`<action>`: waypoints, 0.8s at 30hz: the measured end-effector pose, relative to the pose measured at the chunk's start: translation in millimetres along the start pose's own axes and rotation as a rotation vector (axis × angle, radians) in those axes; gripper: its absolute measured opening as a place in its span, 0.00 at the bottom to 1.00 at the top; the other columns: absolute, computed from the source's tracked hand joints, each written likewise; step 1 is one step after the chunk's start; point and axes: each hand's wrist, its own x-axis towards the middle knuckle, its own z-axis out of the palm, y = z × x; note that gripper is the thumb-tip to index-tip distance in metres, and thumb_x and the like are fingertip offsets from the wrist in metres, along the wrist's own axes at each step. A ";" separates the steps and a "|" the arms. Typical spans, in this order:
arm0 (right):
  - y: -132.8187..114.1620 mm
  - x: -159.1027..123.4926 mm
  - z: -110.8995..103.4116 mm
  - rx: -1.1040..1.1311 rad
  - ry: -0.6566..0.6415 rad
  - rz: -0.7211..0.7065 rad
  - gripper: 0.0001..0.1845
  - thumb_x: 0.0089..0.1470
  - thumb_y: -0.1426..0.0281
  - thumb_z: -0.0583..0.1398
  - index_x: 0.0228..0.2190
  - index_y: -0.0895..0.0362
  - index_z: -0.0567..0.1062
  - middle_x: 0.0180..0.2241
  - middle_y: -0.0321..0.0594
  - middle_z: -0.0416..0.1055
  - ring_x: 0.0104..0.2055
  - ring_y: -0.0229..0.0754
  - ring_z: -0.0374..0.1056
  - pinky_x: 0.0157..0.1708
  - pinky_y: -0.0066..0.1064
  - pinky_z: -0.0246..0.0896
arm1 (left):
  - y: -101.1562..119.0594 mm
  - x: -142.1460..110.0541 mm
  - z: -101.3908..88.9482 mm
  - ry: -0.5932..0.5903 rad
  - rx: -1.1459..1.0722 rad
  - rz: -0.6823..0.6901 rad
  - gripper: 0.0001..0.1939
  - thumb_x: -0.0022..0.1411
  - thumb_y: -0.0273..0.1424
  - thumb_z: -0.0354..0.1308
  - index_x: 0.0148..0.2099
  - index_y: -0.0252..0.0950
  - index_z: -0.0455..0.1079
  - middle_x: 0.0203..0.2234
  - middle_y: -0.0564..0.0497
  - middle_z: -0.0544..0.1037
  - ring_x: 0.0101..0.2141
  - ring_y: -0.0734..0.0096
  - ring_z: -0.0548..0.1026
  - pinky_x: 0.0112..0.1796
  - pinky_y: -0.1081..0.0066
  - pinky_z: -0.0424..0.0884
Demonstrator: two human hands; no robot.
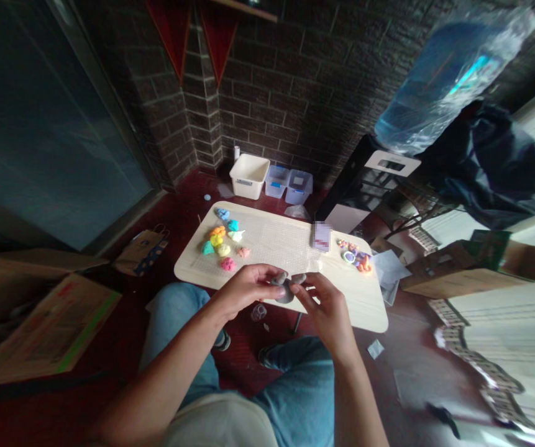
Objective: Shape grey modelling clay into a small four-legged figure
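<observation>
Between both hands, above the table's near edge, is a grey clay piece (286, 294) with rounded lobes at its upper left and upper right. My left hand (252, 287) pinches its left side, fingers over the left lobe. My right hand (322, 300) grips the right side, thumb and fingers at the right lobe. Part of the clay is hidden behind the fingertips. Several colourful clay lumps lie beyond my left hand, among them a pink lump (228, 264), a yellow lump (217, 239) and a green lump (207, 248).
The pale table (271, 217) carries a clear textured sheet. At its right are an upright card (322, 236) and small clay shapes (364, 264). Behind stand a white bin (249, 176) and two clear boxes. A water dispenser (348, 198) is at back right; cardboard boxes flank both sides.
</observation>
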 end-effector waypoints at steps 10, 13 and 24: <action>92.8 19.5 -29.0 0.056 0.309 0.251 0.26 0.48 0.53 0.63 0.40 0.61 0.78 0.36 0.51 0.79 0.37 0.49 0.75 0.27 0.34 0.68 | -61.6 136.3 -42.2 0.199 0.212 -0.146 0.13 0.60 0.31 0.62 0.46 0.31 0.69 0.37 0.48 0.76 0.34 0.71 0.75 0.33 0.70 0.72; 128.4 21.7 -32.7 0.037 0.334 0.302 0.27 0.46 0.51 0.63 0.38 0.62 0.79 0.33 0.52 0.80 0.35 0.50 0.75 0.26 0.34 0.67 | -78.8 173.4 -49.0 0.222 0.259 -0.216 0.17 0.65 0.36 0.57 0.53 0.34 0.68 0.47 0.45 0.74 0.43 0.64 0.75 0.42 0.59 0.75; 194.7 37.6 -17.8 0.084 0.325 0.416 0.28 0.40 0.49 0.64 0.33 0.60 0.80 0.30 0.49 0.80 0.29 0.47 0.74 0.24 0.34 0.65 | -109.1 215.4 -64.2 0.237 0.340 -0.349 0.19 0.65 0.37 0.57 0.56 0.35 0.66 0.51 0.44 0.72 0.47 0.61 0.74 0.46 0.55 0.73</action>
